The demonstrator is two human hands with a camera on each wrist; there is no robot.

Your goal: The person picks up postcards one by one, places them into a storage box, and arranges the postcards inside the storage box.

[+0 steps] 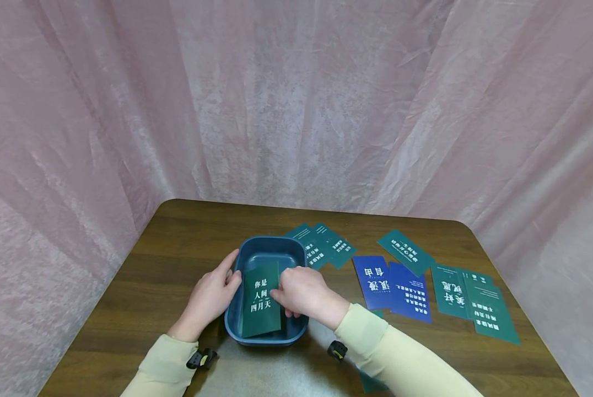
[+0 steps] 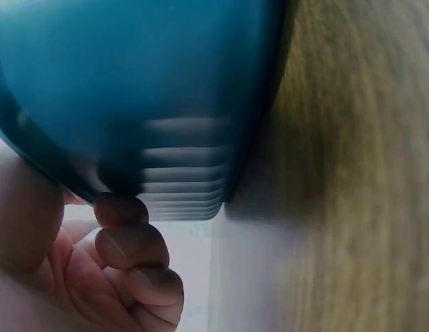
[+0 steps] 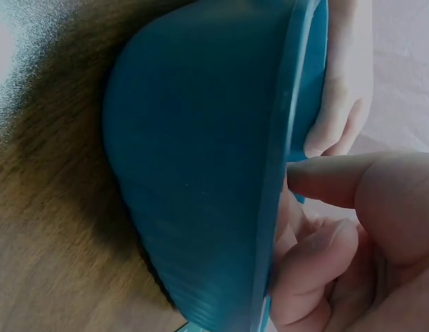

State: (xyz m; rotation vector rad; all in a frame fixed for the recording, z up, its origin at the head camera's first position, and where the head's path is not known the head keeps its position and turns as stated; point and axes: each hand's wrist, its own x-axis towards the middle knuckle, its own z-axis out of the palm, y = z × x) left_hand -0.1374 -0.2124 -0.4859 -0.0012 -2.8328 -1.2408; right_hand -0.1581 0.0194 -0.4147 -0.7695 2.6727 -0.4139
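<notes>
Blue bin (image 1: 270, 249) — rim gripped by left hand (image 1: 209, 296); right hand (image 1: 307, 292) at green card (image 1: 258, 300) inside — pinched or merely touched, cannot tell.

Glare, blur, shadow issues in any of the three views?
Head: mostly sharp, large print on the green card legible, pale glare on the table just in front of the container; left wrist: table grain blurred, dark shadow alongside the container, background behind the fingers washed out; right wrist: bright glare top left, dark shadow on the table beside the container.
</notes>
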